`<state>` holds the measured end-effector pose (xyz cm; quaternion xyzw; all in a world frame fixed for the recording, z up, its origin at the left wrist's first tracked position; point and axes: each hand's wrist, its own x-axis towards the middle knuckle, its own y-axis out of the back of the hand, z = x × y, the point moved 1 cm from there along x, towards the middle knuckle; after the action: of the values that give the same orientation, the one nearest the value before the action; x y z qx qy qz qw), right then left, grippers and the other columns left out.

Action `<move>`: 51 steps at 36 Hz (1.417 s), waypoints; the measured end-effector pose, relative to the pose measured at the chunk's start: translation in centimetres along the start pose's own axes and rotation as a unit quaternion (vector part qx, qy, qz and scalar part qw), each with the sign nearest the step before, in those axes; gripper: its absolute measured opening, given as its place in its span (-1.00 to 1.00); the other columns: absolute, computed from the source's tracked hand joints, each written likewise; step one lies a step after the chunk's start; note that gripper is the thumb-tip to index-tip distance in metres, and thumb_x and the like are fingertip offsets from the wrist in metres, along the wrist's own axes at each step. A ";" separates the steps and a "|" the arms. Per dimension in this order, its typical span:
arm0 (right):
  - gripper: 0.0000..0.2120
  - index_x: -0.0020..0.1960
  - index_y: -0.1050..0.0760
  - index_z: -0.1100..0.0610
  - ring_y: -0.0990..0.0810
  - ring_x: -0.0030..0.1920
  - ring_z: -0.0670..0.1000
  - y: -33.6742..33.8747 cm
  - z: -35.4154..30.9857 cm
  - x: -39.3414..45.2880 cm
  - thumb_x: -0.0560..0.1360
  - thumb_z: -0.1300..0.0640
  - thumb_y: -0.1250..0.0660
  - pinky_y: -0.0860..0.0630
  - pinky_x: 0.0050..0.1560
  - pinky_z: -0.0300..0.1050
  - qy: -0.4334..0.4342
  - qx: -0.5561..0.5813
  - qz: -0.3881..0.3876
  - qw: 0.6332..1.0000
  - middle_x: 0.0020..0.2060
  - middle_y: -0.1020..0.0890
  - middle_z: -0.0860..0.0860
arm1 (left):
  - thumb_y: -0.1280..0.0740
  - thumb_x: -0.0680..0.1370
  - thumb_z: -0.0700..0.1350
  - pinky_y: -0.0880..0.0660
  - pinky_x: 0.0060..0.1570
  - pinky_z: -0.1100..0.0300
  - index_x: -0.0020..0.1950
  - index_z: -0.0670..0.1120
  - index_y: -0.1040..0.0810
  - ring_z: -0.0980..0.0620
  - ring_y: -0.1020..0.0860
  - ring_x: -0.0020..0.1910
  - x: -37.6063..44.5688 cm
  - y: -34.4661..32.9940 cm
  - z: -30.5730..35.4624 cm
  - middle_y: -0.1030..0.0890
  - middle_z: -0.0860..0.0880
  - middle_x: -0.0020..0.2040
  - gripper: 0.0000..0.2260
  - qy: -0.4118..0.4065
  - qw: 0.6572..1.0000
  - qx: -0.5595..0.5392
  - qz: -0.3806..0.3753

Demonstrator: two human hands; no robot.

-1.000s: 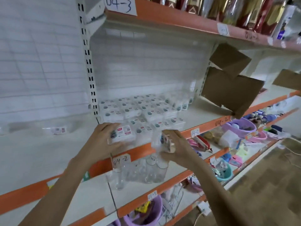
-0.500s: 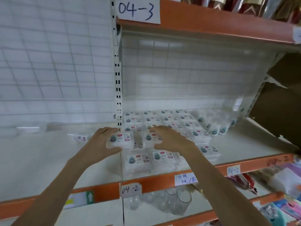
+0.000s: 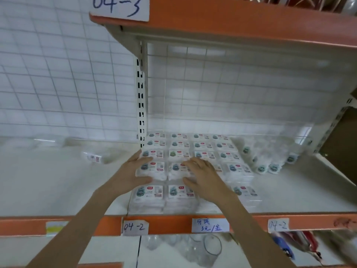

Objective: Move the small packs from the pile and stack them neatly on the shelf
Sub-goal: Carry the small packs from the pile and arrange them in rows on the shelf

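Left hand (image 3: 133,175): thumb and fingers clamp a pack (image 3: 151,170), squaring it into the grid. Right hand (image 3: 202,175): flat, fingers apart, pressing neighbouring packs (image 3: 202,146) level. Pile (image 3: 270,157): far right of the shelf (image 3: 58,186).

The right hand (image 3: 204,176) covers most of the small pack (image 3: 178,170) under it, so whether the fingers merely rest there or pinch its edge cannot be told. The left hand (image 3: 133,172) hides the left side of its pack (image 3: 152,168). Print on every pack label is too blurred to read. The loose pile (image 3: 270,157) at the right is a smear of clear wrapping, perhaps a dozen packs. The "04-3" tag (image 3: 119,6) is cut by the top edge. Glassware (image 3: 204,250) on the lower shelf is hazy, and the red and blue items (image 3: 297,246) at the right are streaked beyond telling.
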<state>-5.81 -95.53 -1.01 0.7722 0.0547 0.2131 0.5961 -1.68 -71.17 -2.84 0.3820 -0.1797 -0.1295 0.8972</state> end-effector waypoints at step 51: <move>-0.32 0.31 -0.38 -0.04 -0.40 0.23 -0.06 -15.3 -36.1 -5.9 0.35 -0.31 0.11 -0.28 0.15 -0.20 0.214 0.164 -0.099 0.958 0.24 -0.48 -0.14 | -0.29 0.40 0.03 -0.52 -0.08 0.02 0.20 -0.11 -0.53 -0.12 -0.55 0.05 -40.9 10.6 -9.5 -0.58 -0.10 0.08 -0.59 0.283 0.897 0.286 0.181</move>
<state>-22.79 -60.75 -9.85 0.7864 0.2912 0.3013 0.4539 -33.59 -42.83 -10.32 0.6034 -0.0133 0.2058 0.7703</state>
